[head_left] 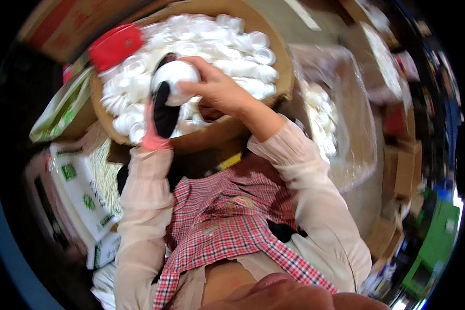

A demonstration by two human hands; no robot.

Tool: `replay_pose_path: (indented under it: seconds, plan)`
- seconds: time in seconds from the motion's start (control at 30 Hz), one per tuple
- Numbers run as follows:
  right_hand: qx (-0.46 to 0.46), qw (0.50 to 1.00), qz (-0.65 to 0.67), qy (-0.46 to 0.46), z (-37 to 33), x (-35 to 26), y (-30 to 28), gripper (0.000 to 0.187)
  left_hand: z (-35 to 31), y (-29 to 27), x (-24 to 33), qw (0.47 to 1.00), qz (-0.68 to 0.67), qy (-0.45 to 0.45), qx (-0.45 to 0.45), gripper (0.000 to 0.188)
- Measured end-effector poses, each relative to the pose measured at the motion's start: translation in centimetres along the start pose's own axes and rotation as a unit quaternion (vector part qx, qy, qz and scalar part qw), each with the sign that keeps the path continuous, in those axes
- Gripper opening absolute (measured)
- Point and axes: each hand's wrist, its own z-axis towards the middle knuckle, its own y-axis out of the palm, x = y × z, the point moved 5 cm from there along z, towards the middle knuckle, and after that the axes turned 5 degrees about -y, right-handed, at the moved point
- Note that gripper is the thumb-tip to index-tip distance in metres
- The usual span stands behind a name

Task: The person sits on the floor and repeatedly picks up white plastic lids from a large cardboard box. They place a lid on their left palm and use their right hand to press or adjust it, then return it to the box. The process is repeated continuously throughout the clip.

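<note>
A white, round, smooth plastic piece (173,75) is held between my two hands, over a large cardboard box (287,59). My left hand (160,119), in a pink and black glove, is closed around its left side. My bare right hand (219,88) grips it from the right, with fingers on its top and edge. Motion blurs both hands slightly, and the piece's underside is hidden. Many similar white plastic pieces (196,31), some in nested stacks, fill the box below. On top of them, at the far left, lies a red pouch (116,46).
To the right stands a box lined with clear plastic (354,93), holding more white pieces (320,113). A green and white bag (64,111) and a printed white sack (80,186) are at the left. Cardboard boxes (400,170) and a green container (434,243) line the right side.
</note>
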Motion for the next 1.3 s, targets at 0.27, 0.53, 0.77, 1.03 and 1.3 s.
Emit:
replay_pose_path:
  seconds: [0.27, 0.53, 0.77, 1.03, 1.3]
  plan:
    - [0.451, 0.863, -0.227, -0.032, -16.6, 0.4, -30.8, 0.046, 0.6, -1.2, 2.9, 0.974, 0.225, -0.009, 0.012, 0.051]
    - [0.614, 0.721, -0.183, 0.263, -32.8, 19.8, -46.5, 0.054, 1.1, -3.0, 1.6, 0.95, 0.292, -0.088, 0.066, 0.047]
    - [0.504, 0.811, -0.257, 0.15, -21.0, 12.7, -46.4, 0.03, -0.8, -8.6, 7.9, 0.971, 0.181, 0.077, 0.137, 0.043]
    - [-0.013, 0.905, -0.422, -0.054, 2.9, 4.6, -12.1, 0.023, -1.0, -9.1, 11.9, 0.912, 0.151, 0.232, 0.302, 0.04]
    - [-0.16, 0.734, -0.574, -0.325, 12.8, 14.4, 7.1, 0.032, -1.7, -10.6, 12.8, 0.93, 0.217, 0.094, 0.282, 0.035]
